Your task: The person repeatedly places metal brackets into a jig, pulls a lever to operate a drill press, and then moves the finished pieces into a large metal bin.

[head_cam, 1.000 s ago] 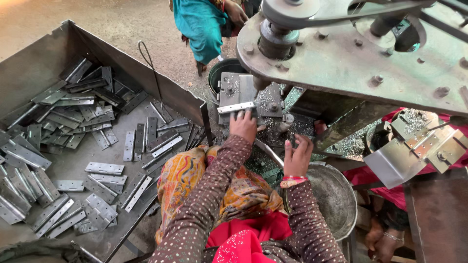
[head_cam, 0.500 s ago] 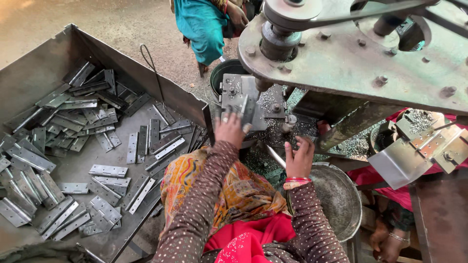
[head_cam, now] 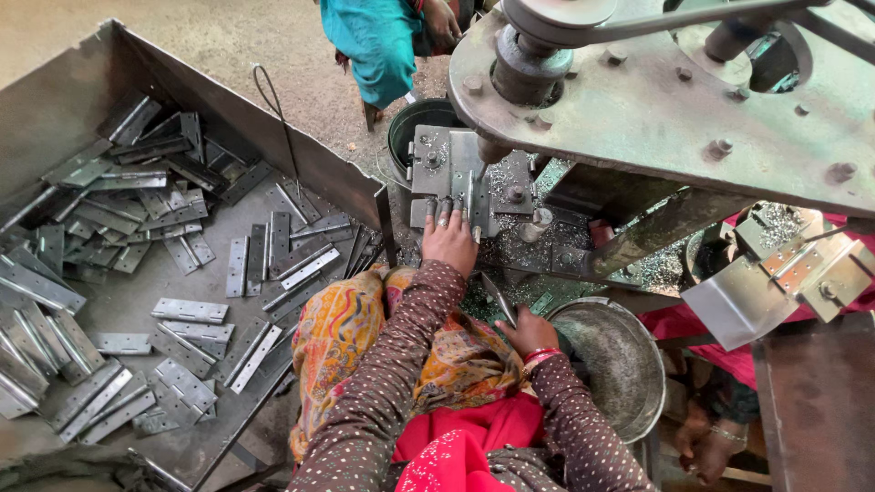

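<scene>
My left hand (head_cam: 449, 239) reaches forward, its fingers stretched flat and close together, the tips on the front edge of the grey steel die block (head_cam: 456, 169) under the press. I see nothing gripped in it. My right hand (head_cam: 529, 333) is lower and nearer my lap, closed around a thin dark metal strip (head_cam: 499, 299) that points up and left. Shiny metal chips lie over the press bed (head_cam: 547, 237) between the two hands.
A big sheet-metal tray (head_cam: 346, 187) at the left holds several flat hinge plates (head_cam: 187, 310). A round steel bowl (head_cam: 611, 364) sits right of my right hand. The heavy press frame (head_cam: 656, 100) hangs overhead. Another person in teal (head_cam: 374, 46) stands beyond; someone's hand (head_cam: 711, 437) is lower right.
My left hand pushed a flat plate up to the die block and now rests its fingertips there. My right hand dropped down towards my lap with the strip.
</scene>
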